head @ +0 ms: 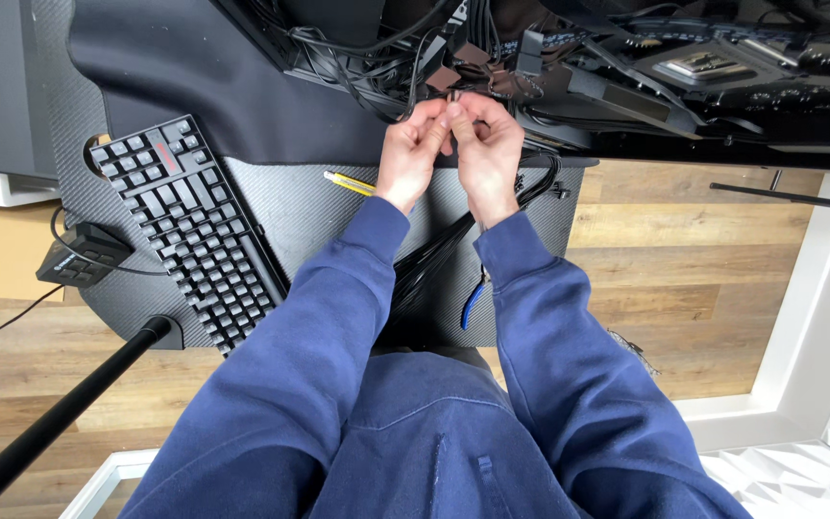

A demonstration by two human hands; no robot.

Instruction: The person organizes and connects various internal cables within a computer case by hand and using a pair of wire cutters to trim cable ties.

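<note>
Blue sleeves [338,317] reach over the desk's far edge. Left hand [412,154] and right hand [485,154] meet, fingertips pinched shut on a small connector [452,97] beside the computer's cables [377,58], apparently steadying it. Keyboard [184,231] left; pliers [474,298] near edge.

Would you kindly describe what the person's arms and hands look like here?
Both arms wear long navy-blue sweatshirt sleeves with ribbed cuffs at the wrists. The left hand and right hand are bare: no gloves, rings or watch show.
</note>
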